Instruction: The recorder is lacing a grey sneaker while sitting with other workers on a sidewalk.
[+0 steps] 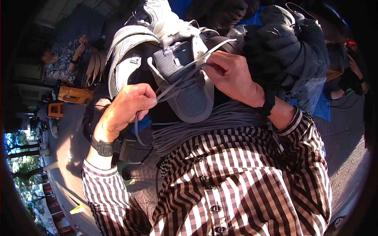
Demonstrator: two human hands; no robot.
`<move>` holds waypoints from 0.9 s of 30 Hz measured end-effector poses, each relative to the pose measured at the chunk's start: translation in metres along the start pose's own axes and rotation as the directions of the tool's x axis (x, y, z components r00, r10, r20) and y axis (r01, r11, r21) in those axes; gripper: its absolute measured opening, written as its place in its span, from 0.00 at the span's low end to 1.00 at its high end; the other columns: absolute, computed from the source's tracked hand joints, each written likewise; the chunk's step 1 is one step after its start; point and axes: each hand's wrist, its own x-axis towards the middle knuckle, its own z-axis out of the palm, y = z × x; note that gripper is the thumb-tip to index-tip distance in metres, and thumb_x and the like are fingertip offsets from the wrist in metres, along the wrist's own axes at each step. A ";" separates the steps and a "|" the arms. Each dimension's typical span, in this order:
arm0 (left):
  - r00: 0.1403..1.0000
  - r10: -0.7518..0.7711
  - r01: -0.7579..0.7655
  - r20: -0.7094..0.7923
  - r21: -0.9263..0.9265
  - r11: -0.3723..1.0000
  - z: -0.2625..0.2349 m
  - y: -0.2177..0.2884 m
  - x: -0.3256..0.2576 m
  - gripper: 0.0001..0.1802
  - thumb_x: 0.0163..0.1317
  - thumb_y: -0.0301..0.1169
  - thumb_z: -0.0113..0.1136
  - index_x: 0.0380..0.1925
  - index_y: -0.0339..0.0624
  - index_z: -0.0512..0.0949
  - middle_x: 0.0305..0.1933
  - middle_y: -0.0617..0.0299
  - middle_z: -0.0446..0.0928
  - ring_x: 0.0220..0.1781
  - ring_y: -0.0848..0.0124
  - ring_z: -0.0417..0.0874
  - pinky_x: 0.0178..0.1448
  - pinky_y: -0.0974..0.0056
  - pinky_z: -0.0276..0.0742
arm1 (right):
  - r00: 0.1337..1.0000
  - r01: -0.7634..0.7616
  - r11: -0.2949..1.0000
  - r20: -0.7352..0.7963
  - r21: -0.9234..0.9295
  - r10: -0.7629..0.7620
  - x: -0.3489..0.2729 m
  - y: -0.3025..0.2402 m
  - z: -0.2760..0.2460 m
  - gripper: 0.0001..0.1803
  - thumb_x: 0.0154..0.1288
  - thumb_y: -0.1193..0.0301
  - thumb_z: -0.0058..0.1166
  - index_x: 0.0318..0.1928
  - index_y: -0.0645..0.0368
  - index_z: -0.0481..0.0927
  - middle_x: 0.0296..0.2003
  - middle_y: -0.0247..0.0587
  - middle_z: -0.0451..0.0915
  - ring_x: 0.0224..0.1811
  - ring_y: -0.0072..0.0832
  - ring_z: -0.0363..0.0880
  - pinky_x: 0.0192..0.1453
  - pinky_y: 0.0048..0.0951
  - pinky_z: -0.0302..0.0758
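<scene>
A grey mesh sneaker (pixel 189 84) lies toe toward me on a thick bundle of grey laces (pixel 204 126) across my lap. My left hand (pixel 128 108) is closed on a grey lace (pixel 167 91) that runs up to the shoe's eyelets. Above the shoe's right side, my right hand (pixel 232 76) pinches another stretch of the same lace near the tongue. A second, lighter grey and white sneaker (pixel 130 59) rests just behind and left of the first. My sleeves are brown-and-white checked, with a dark watch on the left wrist.
A pile of dark clothing and bags (pixel 287 51) sits at the upper right on blue sheeting (pixel 321 108). A seated person in a patterned top (pixel 63 59) is at the upper left, near orange boxes (pixel 73 94). Paved ground (pixel 342 149) lies to the right.
</scene>
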 end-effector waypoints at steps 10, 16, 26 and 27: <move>0.998 0.041 -0.050 -0.056 -0.167 0.985 -0.012 -0.008 -0.037 0.09 0.58 0.31 0.57 0.28 0.35 0.73 0.16 0.70 0.65 0.16 0.83 0.62 0.21 0.75 0.53 | 0.978 0.201 0.947 0.108 -0.252 -0.178 -0.002 0.005 0.011 0.08 0.57 0.69 0.57 0.26 0.58 0.73 0.22 0.42 0.76 0.22 0.41 0.78 0.26 0.38 0.74; 0.965 0.007 -0.030 -0.262 -0.083 0.996 -0.043 -0.015 -0.072 0.09 0.55 0.32 0.56 0.23 0.38 0.71 0.16 0.70 0.63 0.13 0.83 0.60 0.18 0.76 0.55 | 0.941 0.290 0.913 0.261 -0.285 -0.217 -0.004 0.012 0.013 0.09 0.59 0.68 0.54 0.25 0.58 0.73 0.21 0.42 0.75 0.23 0.42 0.79 0.28 0.39 0.75; 0.842 0.273 -0.103 -0.465 0.359 0.928 -0.044 0.000 -0.045 0.04 0.61 0.27 0.55 0.29 0.41 0.76 0.21 0.71 0.71 0.20 0.85 0.66 0.25 0.76 0.60 | 0.990 -0.125 0.983 0.085 0.133 0.114 0.003 0.025 -0.001 0.06 0.64 0.72 0.55 0.32 0.62 0.76 0.18 0.41 0.71 0.18 0.29 0.69 0.26 0.26 0.69; 0.760 0.399 -0.108 -0.513 0.506 0.856 -0.039 -0.004 -0.039 0.04 0.62 0.27 0.55 0.32 0.38 0.76 0.24 0.67 0.74 0.21 0.82 0.69 0.28 0.74 0.64 | 0.993 -0.104 0.985 0.072 0.136 0.095 0.004 0.022 -0.001 0.04 0.63 0.73 0.55 0.34 0.60 0.77 0.20 0.40 0.73 0.20 0.30 0.72 0.27 0.27 0.70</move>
